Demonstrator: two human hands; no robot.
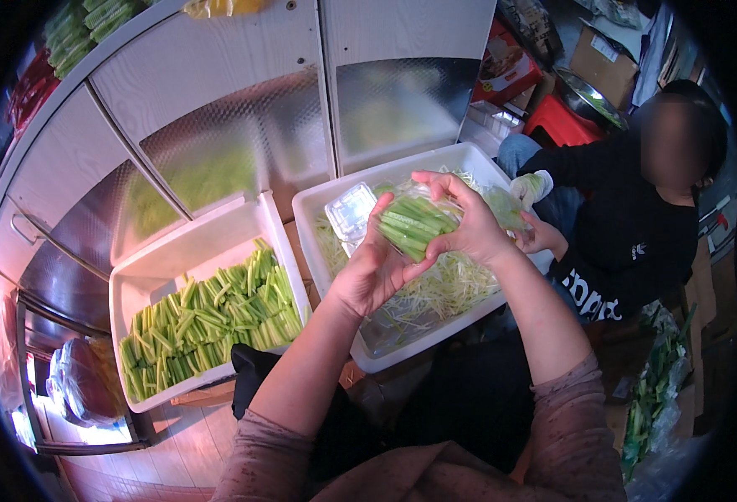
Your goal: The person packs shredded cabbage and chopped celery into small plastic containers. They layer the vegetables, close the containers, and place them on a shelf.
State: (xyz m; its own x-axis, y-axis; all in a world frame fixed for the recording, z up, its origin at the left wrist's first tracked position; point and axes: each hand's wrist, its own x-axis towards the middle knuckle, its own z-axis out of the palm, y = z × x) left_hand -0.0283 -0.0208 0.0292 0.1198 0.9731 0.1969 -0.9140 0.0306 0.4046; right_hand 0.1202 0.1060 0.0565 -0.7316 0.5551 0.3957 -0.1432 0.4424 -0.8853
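Note:
Between my left hand (378,270) and my right hand (469,223) is a clear plastic box of cut celery sticks (415,226), gripped from both sides. It is held above a white plastic tub (368,361) that contains pale, thin vegetable shreds (431,295). Just left of the held box, clear plastic clamshell boxes (351,210) lie in that tub. A second white tub (131,270), to the left, holds a large heap of cut celery sticks (217,320).
A co-worker in a black top (632,188) sits at right, a gloved hand (531,188) at the tub's far end. Cabinet doors (217,81) stand behind the tubs. A red stool (563,119) bears a metal bowl (588,94). Leafy greens (654,383) lie at lower right.

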